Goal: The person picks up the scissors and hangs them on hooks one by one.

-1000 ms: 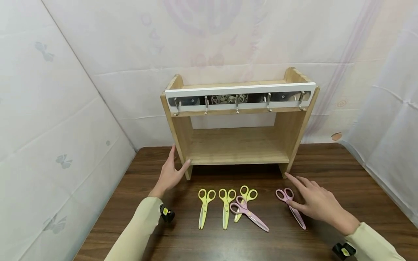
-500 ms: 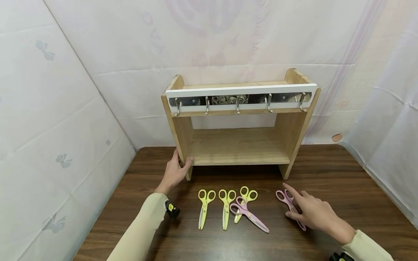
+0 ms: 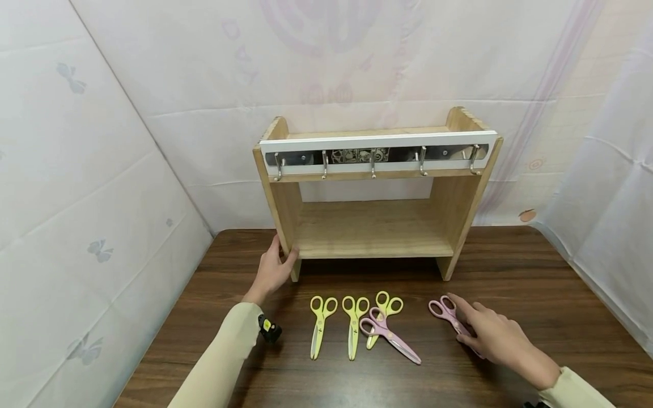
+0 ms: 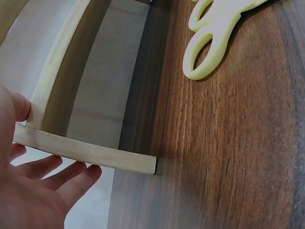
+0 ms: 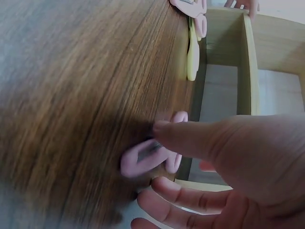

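Observation:
My left hand [image 3: 270, 275] grips the lower left side panel of a small wooden shelf [image 3: 374, 226]. In the left wrist view its thumb lies on the inner side of the panel [image 4: 90, 151], the fingers along the outer face. My right hand [image 3: 502, 338] is low at the right, pinching a pair of pink scissors [image 3: 442, 307] near the pivot, thumb on the near side. The right wrist view shows these scissors [image 5: 143, 162] blurred between thumb and fingers. The hand hides part of the blades.
Yellow scissors [image 3: 318, 328], a second yellow pair [image 3: 353, 331] and a third [image 3: 390, 306], partly under other pink scissors [image 3: 395, 340], lie before the shelf. A white rail with metal hooks [image 3: 373, 161] crosses the shelf's front. Patterned white cloth [image 3: 204, 62] hangs behind.
My left hand has closed in on the shelf's side panel. My right hand has come down onto the right-hand pink scissors, which have shifted and turned slightly.

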Demonstrator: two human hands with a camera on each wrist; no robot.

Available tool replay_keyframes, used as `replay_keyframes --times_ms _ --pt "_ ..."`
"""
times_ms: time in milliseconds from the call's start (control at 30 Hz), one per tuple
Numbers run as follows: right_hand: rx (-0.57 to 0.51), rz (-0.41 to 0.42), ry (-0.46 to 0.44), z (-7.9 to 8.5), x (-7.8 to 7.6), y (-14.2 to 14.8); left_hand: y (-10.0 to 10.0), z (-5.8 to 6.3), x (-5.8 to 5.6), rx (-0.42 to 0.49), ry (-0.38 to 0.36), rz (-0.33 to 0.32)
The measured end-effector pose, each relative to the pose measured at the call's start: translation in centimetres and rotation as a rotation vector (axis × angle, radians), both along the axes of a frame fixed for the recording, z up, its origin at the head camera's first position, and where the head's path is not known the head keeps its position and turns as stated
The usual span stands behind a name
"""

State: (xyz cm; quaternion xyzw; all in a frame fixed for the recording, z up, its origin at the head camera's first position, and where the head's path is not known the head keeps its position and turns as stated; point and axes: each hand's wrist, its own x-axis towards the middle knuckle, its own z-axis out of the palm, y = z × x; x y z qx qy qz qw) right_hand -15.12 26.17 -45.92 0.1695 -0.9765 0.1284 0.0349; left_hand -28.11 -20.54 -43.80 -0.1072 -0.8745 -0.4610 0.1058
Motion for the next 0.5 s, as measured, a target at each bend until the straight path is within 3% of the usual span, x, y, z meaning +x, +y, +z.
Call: replay_keyframes --times_ms 500 --pt "-0.021 -0.049 -0.020 -0.44 0.07 0.90 -0.46 -0.48 -0.08 0.018 -0.006 -0.038"
